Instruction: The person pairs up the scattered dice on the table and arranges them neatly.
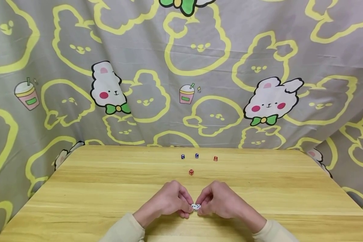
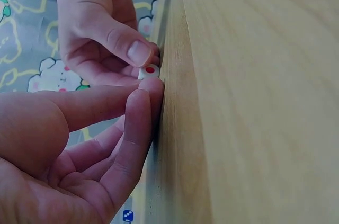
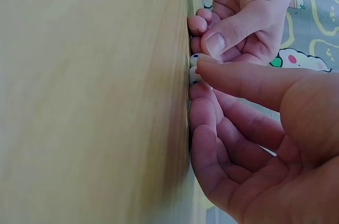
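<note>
Two white dice sit side by side on the wooden table near its front, touching or nearly so. My left hand (image 1: 170, 200) pinches the left white die (image 1: 194, 206) between thumb and fingers. The right white die (image 1: 198, 207) is pinched by my right hand (image 1: 220, 200), which mirrors the left. In the left wrist view, a red dot shows on a white die (image 2: 150, 70) just under the right thumb. Fingertips hide much of both dice in the wrist views.
Beyond the hands lies a red die (image 1: 191, 172). Farther back are a blue die (image 1: 183, 156), another blue die (image 1: 197, 156) and a second red die (image 1: 215, 158). A patterned grey curtain (image 1: 175, 117) hangs behind the wooden table (image 1: 109, 171).
</note>
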The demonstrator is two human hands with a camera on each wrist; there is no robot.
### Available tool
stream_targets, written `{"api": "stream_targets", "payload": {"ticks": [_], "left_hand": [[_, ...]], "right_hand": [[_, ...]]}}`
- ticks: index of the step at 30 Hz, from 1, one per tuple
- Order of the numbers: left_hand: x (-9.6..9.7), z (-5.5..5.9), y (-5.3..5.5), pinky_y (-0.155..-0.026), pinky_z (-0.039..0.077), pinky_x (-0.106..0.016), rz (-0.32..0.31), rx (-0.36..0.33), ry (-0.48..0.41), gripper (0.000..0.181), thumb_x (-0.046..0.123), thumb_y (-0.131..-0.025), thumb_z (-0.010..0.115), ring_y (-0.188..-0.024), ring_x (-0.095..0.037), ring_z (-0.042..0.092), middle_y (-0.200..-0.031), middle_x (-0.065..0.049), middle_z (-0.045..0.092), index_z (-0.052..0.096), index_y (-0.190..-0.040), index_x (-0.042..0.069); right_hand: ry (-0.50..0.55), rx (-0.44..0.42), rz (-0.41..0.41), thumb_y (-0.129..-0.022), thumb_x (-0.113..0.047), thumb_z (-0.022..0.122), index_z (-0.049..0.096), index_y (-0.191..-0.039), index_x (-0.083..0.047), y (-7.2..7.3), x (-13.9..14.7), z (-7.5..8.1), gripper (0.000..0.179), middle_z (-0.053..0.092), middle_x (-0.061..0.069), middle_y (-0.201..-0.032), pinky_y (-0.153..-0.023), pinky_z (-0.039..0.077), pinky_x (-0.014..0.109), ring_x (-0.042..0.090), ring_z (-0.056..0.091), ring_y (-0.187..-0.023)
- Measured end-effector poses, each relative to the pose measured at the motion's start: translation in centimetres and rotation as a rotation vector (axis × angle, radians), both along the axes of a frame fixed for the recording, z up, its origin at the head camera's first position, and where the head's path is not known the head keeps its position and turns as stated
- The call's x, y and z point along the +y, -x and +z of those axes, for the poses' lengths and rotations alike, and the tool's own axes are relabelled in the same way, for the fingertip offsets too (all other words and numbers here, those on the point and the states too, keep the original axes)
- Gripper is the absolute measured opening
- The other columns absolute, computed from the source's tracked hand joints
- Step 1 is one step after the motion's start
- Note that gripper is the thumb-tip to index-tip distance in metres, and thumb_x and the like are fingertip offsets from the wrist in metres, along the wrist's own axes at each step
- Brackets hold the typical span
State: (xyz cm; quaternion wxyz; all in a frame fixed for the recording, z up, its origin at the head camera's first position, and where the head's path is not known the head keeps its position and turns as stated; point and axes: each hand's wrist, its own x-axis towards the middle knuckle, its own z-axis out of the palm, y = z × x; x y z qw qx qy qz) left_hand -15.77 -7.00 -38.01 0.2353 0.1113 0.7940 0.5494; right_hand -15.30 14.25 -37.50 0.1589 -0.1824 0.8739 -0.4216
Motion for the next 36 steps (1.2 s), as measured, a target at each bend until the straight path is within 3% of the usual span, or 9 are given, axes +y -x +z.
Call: {"api": "stream_targets", "payload": {"ticks": [9,22,36], "left_hand": [[0.03,0.11,0.0,-0.057,0.062,-0.029,-0.002,-0.007,0.0,0.012,-0.01,-0.083,0.081,-0.056,-0.016,0.07,-0.07,-0.014,0.073,0.073,-0.083,-0.001],[-0.2,0.26,0.09,-0.058,0.063,-0.03,-0.003,-0.002,-0.001,0.011,-0.011,-0.083,0.081,-0.057,-0.015,0.071,-0.071,-0.013,0.074,0.074,-0.084,-0.002],[-0.31,0.27,0.11,-0.058,0.062,-0.029,-0.011,-0.002,0.0,0.011,-0.011,-0.083,0.081,-0.057,-0.015,0.07,-0.071,-0.013,0.073,0.074,-0.084,-0.002]], "right_hand": [[-0.017,-0.03,-0.044,-0.076,-0.008,0.094,0.079,-0.081,-0.014,-0.02,0.2,0.11,0.017,0.07,-0.003,-0.07,-0.054,0.041,0.02,0.012,0.057,-0.067],[0.055,-0.099,-0.027,-0.074,-0.004,0.093,0.081,-0.086,-0.01,0.58,0.51,-0.12,0.018,0.074,0.001,-0.074,-0.06,0.049,0.023,0.013,0.065,-0.072],[0.109,-0.174,-0.02,-0.076,-0.001,0.091,0.08,-0.089,-0.006,0.94,0.75,-0.4,0.018,0.075,0.004,-0.076,-0.06,0.048,0.021,0.012,0.066,-0.071]]}}
